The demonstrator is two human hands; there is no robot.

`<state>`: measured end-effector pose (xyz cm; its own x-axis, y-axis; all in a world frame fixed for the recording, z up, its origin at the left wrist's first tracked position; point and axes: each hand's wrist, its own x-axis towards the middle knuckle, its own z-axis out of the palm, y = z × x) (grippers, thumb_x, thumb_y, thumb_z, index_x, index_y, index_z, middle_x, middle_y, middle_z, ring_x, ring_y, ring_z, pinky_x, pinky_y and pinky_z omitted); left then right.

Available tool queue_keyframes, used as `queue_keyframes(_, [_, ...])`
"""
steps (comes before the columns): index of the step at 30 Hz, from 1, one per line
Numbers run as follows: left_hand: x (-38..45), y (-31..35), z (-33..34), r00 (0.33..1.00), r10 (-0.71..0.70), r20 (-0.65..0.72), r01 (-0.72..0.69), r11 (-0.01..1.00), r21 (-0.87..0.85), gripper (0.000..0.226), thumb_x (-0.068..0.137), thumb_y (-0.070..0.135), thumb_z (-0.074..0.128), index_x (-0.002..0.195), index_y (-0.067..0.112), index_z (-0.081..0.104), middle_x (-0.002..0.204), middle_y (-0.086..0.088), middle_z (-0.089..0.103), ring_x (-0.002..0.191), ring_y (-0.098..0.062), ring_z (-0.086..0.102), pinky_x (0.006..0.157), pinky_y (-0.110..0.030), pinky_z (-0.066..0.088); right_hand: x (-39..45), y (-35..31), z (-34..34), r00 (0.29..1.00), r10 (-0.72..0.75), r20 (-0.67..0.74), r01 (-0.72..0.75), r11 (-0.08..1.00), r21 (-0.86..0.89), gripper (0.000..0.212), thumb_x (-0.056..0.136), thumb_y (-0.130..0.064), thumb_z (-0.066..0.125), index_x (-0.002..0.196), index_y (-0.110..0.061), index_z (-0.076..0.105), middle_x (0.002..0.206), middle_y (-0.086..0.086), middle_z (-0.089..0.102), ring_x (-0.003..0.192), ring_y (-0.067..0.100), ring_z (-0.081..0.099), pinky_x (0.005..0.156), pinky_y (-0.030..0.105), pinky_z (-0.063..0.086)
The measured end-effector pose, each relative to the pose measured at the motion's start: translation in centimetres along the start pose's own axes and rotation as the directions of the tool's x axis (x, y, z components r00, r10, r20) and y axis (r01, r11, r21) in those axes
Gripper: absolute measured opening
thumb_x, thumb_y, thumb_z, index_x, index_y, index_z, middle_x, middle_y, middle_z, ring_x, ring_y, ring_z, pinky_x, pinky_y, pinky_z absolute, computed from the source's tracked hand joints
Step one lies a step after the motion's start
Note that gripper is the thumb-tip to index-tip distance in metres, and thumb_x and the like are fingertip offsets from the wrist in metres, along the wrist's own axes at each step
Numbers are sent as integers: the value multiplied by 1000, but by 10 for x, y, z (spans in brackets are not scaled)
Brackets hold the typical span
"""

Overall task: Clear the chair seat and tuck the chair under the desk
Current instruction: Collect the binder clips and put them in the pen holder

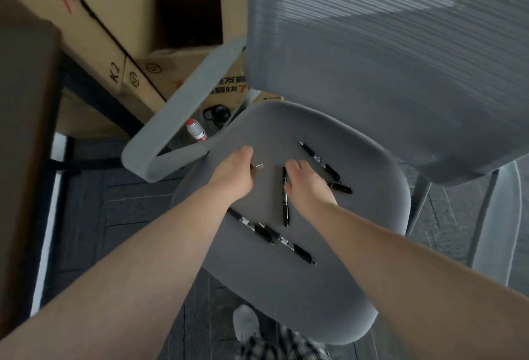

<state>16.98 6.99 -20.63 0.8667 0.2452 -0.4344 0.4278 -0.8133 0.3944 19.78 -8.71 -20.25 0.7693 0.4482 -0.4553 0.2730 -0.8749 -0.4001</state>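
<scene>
A grey office chair with a padded seat (300,282) and mesh backrest (386,59) stands below me. Several black pens lie scattered on the seat: one upright in the middle (285,202), one at the back right (320,161), a short one (340,187) beside it, and a pair near the front left (266,233). My left hand (233,173) reaches over the seat's left side, fingers closed on a small dark pen with a silver clip (259,165). My right hand (306,182) hovers over the middle pen, fingers curled, touching or nearly touching it.
The chair's grey armrest (177,119) loops out at the left. Cardboard boxes (114,30) are stacked behind it, with a plastic bottle (196,129) on the floor. A dark desk edge (25,130) runs down the left. My shoe (246,325) is below the seat.
</scene>
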Motion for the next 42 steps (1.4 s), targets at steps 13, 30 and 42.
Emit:
queue_keyframes(13, [-169, -108, -192, 931, -196, -309, 201, 980, -15, 16, 96, 18, 48, 84, 14, 38, 78, -1, 45, 58, -11, 40, 52, -23, 30, -35, -258, -81, 845, -535, -1, 526, 830, -186, 17, 94, -6, 43, 86, -13, 30, 83, 4, 35, 72, 26, 44, 60, 33, 36])
queue_keyframes(30, [-443, -292, -210, 667, -576, -471, 530, 812, -243, 14, 93, 19, 51, 86, 12, 41, 91, -8, 56, 76, -25, 53, 69, -37, 46, -211, -510, 63, 482, -838, 254, 876, 457, -153, 12, 89, -7, 46, 85, -11, 35, 82, 8, 43, 71, 27, 47, 64, 36, 38])
queue_keyframes(42, [-446, -322, -183, 550, -722, -419, 573, 692, -439, 8, 87, 13, 53, 93, 8, 52, 86, -6, 60, 77, -24, 55, 68, -34, 47, -227, -537, 121, 431, -818, 382, 897, 434, -82, 15, 91, -11, 53, 85, -12, 40, 84, 7, 48, 73, 23, 49, 65, 30, 38])
